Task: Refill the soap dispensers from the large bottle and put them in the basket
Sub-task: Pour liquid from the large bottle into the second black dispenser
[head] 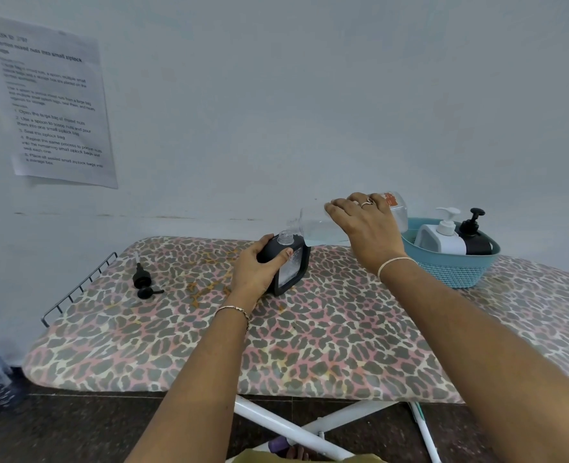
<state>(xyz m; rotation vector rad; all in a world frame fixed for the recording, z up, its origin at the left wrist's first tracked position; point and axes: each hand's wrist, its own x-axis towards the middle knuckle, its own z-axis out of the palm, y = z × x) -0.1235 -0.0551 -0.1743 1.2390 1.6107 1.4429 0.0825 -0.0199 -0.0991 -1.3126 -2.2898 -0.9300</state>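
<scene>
Head view: your left hand [256,267] wraps round the open dispenser [291,265], steadying it on the ironing board [309,329]. Your right hand [365,222] grips the bottle [323,227] from above, tipped nearly flat, its neck just over the dispenser's mouth. The clear bottle looks thin-walled and light, probably soft, so hold its middle without squeezing. Any spilled soap would make both slippery. The pump [144,279] lies well left of your left hand. The basket [453,265] sits just right of your right hand.
</scene>
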